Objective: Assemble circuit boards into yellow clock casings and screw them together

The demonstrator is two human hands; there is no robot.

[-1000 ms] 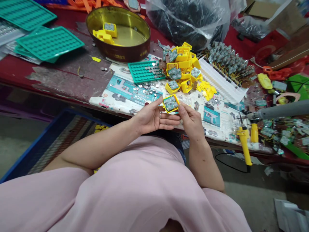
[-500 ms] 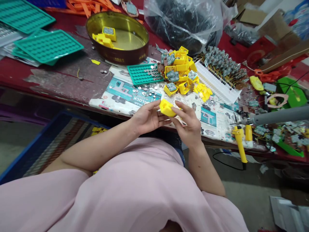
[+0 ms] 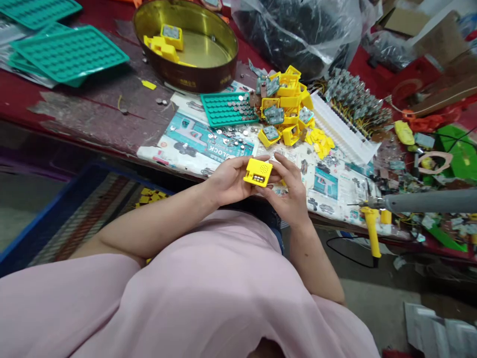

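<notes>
Yellow plastic case [image 3: 258, 171] found between the two hands, at the near edge of the desk [image 3: 97, 117]; its upturned face shows a cluster of small holes and a slot seating silver parts [image 3: 258, 178]. Left hand [image 3: 231, 181]: cupped round the left side and back of the case, gripping it. Right hand [image 3: 289, 186]: thumb and fingers parted about the right side and lower edge; whether it grips or merely touches cannot be told. Handling, in this inspector's judgement: the left palm should bear the weight, leaving the right fingertips free for small adjustments; the slot is best held face up, lest the silver parts slip out, and no finger should cover it. Pressure at the thin walls should be light. Noted beyond the hands: loose silver discs [image 3: 245, 133], a green tray [image 3: 213, 110] and a heap of yellow cases [image 3: 289, 103], near enough for a brushing sleeve or knuckle to disturb. Right of the right hand lies a yellow-handled tool [image 3: 372, 236], from which the case is prudently held well apart.
</notes>
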